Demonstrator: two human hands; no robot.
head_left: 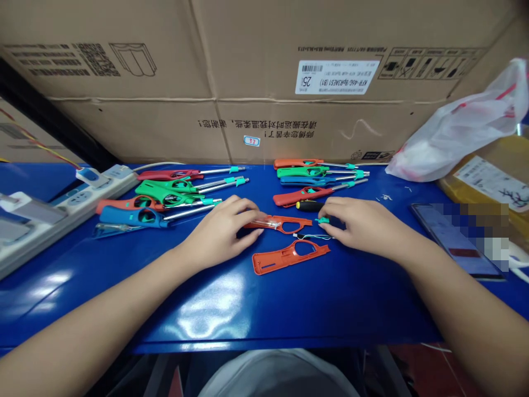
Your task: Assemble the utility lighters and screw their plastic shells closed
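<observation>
My left hand is closed on the left end of an orange lighter half-shell, which lies on the table with a clear fuel tank in it. Between the thumb and fingers of my right hand is a small teal plastic piece, just right of that shell. The other orange half-shell lies nearer me, its inner side up. A small black part with thin wires rests between the halves. Partly hidden behind my right fingers is a black screwdriver with a yellow end.
Several long-necked lighters lie at the left, and more lighters at the back. A power strip runs along the left. To the right are a phone, a white plastic bag and small screws. A cardboard box stands behind.
</observation>
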